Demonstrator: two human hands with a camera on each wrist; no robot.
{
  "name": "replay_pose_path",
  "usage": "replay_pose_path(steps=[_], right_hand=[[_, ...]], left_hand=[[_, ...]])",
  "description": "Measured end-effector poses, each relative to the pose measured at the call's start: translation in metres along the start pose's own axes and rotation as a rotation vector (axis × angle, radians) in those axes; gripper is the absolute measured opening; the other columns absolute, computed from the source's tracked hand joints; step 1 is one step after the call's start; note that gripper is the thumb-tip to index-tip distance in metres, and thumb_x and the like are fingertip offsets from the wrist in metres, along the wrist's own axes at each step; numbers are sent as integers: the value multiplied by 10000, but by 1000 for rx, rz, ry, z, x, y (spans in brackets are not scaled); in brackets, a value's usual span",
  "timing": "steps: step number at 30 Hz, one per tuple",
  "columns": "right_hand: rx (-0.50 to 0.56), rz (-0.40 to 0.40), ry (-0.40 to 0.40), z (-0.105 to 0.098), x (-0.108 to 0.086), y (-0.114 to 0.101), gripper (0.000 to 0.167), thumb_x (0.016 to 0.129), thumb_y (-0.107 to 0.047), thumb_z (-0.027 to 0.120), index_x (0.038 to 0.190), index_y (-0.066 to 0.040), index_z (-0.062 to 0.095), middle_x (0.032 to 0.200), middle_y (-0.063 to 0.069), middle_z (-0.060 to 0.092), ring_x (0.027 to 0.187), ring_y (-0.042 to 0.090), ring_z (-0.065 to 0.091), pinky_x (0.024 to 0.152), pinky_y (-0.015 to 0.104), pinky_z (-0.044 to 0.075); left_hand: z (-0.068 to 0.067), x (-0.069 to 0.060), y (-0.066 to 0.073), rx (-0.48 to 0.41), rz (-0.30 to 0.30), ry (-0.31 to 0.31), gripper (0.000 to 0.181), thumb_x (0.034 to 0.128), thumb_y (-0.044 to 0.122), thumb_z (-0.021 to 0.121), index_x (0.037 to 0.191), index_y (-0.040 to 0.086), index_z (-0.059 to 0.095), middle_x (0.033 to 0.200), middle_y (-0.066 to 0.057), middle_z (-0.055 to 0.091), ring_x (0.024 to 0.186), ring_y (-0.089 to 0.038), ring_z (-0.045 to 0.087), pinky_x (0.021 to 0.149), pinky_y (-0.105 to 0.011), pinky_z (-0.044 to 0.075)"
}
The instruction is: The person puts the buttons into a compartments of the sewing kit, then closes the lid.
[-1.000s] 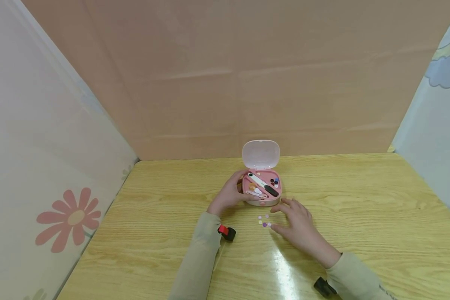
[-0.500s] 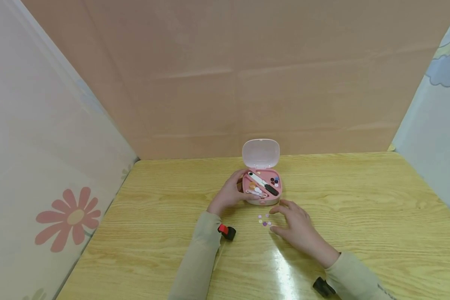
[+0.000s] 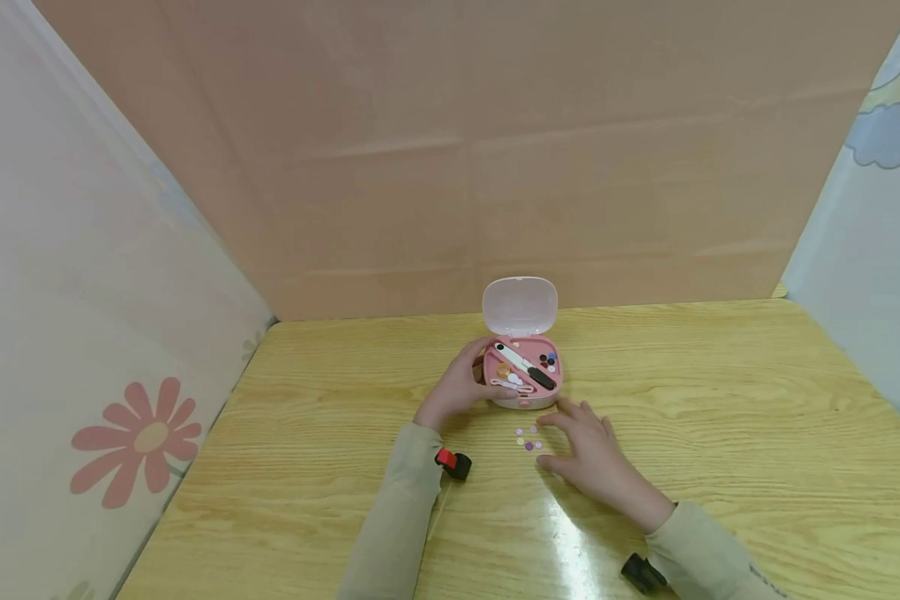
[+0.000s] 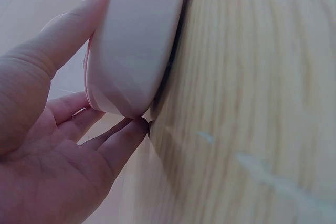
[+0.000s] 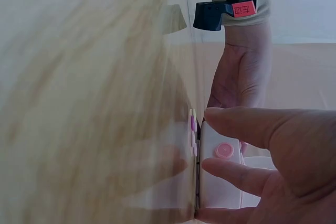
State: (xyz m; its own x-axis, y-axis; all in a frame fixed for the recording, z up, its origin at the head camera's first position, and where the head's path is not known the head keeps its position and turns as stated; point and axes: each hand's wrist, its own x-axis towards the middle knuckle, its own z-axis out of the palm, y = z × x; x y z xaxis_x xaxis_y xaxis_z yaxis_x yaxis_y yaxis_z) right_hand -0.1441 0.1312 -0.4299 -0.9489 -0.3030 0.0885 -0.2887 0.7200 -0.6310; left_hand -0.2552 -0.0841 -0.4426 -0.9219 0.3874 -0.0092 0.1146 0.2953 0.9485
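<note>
A pink-and-white sewing box (image 3: 525, 403) stands on the table, its translucent lid (image 3: 521, 307) raised. My left hand (image 3: 459, 387) grips the box's left side, the thumb along the front rim; in the left wrist view its fingers reach around the box's end. Inside lie a long white-and-black tool (image 3: 525, 365), several dark, blue and white buttons (image 3: 547, 362) and a pale looped strip (image 3: 512, 387). Several small purple, pink and yellow buttons (image 3: 528, 446) lie in front of the box. Beside them hovers my right hand (image 3: 596, 457), thumb and fingers spread apart, nothing between them.
The wood-grain table (image 3: 330, 400) runs back to a brown backdrop (image 3: 465, 208). Flower-printed fabric (image 3: 150, 433) hangs on the left, and another printed sheet (image 3: 862, 267) on the right. Each wrist wears a black camera mount (image 3: 461, 467).
My right hand has shifted very slightly towards the box, its fingers still spread beside the loose buttons. The left hand keeps its hold, and the box stays in place.
</note>
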Motion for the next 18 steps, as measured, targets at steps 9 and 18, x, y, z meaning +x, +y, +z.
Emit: replay_pose_path(steps=[9,18], right_hand=[[7,37,21,6,-1,-1,423,762,-203,804,1140,-95,649,1407,315,373,1295,593,208,966,767,61],[59,58,45,9,0,-2,397,773,-171,785,1132,-86,639,1416,320,352,1304,595,174,985,748,19]], left_hand=[[0,0,-5,-15,29,-12,876,736,91,835,1468,148,357,1442,-83,377,1261,-262,445,1011,-380,407],[-1,-1,-4,-11,3,-6,858,729,160,847,1450,192,383,1390,-1,420,1201,-156,490,975,-296,430]])
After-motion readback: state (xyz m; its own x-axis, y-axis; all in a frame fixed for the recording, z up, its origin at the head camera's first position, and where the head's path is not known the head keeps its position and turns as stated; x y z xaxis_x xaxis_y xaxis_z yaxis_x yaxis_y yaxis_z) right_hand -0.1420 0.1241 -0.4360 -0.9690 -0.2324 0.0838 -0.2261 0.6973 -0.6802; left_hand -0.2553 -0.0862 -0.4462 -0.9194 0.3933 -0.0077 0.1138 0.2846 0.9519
